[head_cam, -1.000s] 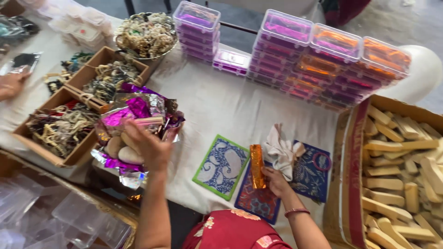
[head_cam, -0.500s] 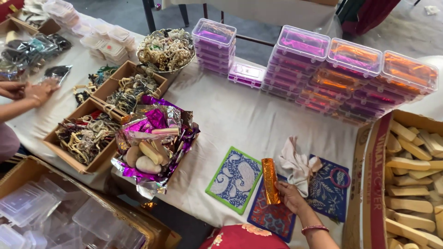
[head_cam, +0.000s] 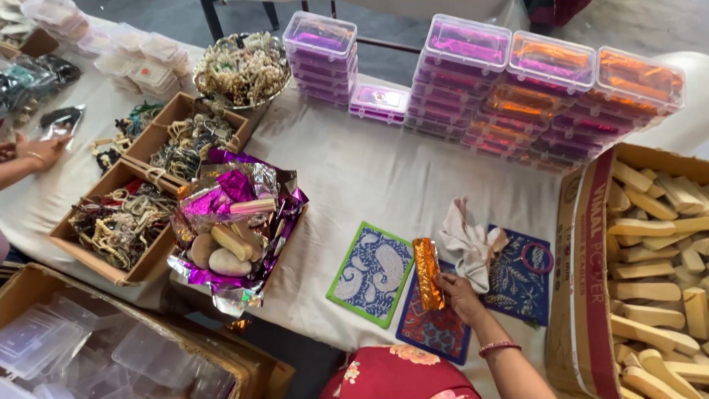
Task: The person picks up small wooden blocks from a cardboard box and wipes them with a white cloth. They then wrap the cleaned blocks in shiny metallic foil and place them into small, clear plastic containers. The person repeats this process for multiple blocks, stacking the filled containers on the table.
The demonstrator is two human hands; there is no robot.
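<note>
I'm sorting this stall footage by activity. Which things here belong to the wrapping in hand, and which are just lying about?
In hand:
right hand
orange foil-wrapped bar
blue patterned mat
box of foil sheets and bare bars

Lying about:
white cloth
pink bangle
stacked clear boxes
trays of necklaces
carton of pale bars

— What's the right hand [head_cam: 459,294] on?
— An orange foil-wrapped bar [head_cam: 427,272], held at its lower end over a blue patterned mat [head_cam: 437,329] on the tabletop [head_cam: 369,170].
— And beside it?
— A crumpled white cloth [head_cam: 470,242], touching the hand. A green-bordered mat [head_cam: 371,272] lies just left.
</note>
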